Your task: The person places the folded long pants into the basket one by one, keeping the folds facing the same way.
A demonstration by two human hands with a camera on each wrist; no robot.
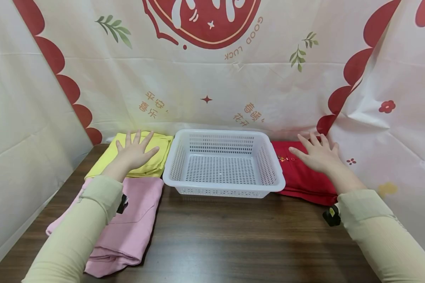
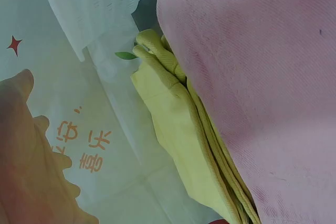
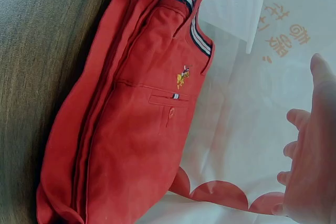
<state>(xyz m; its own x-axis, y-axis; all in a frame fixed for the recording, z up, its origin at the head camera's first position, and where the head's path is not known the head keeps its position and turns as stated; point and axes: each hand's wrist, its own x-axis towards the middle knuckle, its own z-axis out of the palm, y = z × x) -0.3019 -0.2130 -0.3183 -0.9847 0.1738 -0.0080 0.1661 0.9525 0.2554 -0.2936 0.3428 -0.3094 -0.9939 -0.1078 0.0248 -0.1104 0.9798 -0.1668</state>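
My left hand [image 1: 132,154], fingers spread, hovers over the folded yellow garment [image 1: 155,159] at the back left. In front of that lies a folded pink garment [image 1: 134,220], partly covered by my left sleeve. On the other side my right hand [image 1: 318,154] is spread above folded red trousers [image 3: 152,114], which show a striped waistband, a buttoned pocket and a small embroidered figure. Neither hand holds anything. Between the two hands stands a white perforated plastic basket [image 1: 224,188] with nothing in it.
All of this lies on a dark wood table [image 1: 230,236]. A printed cloth [image 1: 198,78] with red scallops hangs right behind the basket and along both sides. Each wrist carries a small black camera, such as the right wrist camera [image 1: 331,216].
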